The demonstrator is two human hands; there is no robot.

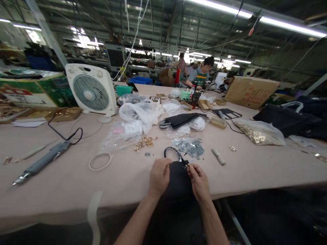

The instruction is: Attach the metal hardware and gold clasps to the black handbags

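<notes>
A black handbag [178, 182] lies at the table's front edge, its looped handle [171, 148] pointing away from me. My left hand [158, 176] is closed at the bag's upper left edge, beside one end of the handle; its fingertips are partly hidden. At the handle's other end, my right hand [199, 180] pinches a small gold-coloured metal fitting [187, 166] between thumb and fingers. Beyond the bag is a spread of thin grey metal plates [191, 147], with a heap of gold-coloured fittings [146, 143] to their left.
An electric screwdriver [47, 160] and a tape roll [100, 161] lie on the left, below a box fan [90, 89]. Plastic bags [143, 114] and black strips [181, 119] cover the middle. A beige roll [218, 156] lies right. People work across the table.
</notes>
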